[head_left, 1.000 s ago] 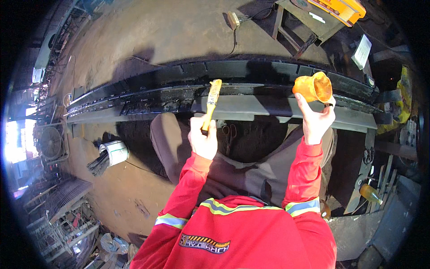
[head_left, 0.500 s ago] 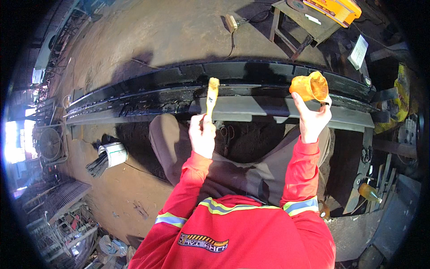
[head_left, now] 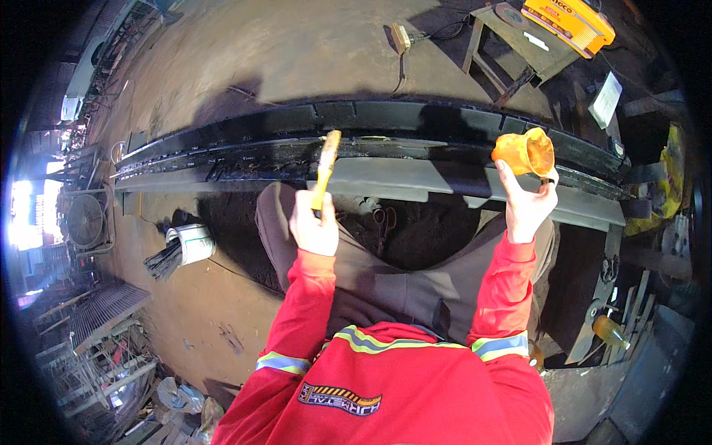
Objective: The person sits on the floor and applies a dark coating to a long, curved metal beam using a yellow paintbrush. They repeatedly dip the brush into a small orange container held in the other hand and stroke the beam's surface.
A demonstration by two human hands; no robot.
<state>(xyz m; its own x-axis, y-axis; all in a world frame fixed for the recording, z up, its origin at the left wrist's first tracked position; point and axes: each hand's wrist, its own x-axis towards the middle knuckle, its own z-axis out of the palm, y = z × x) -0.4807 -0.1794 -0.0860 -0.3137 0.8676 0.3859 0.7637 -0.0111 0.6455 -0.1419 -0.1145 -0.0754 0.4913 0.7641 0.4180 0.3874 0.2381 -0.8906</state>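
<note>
My left hand [head_left: 314,226] is closed round the yellow handle of a paintbrush [head_left: 326,169]. Its bristle end points away from me, over a long dark metal piece [head_left: 378,176] that lies across in front of my knees. In my right hand [head_left: 528,204] is an orange, paint-smeared cup [head_left: 523,152], tilted so that its mouth faces right. The cup is held above the right part of the same metal piece. Whether the bristles touch the metal, I cannot tell.
Between my legs lie scissors [head_left: 384,221]. On the left stands a white bucket [head_left: 194,243] with dark rods in it. A small table [head_left: 512,44] at the far right bears a yellow-orange machine [head_left: 569,24]. A bottle [head_left: 610,331] lies at the right, and a fan [head_left: 85,220] stands far left.
My left hand has moved left and slightly nearer with the paintbrush. The whole view has shifted a little; my right hand still holds the cup in much the same pose.
</note>
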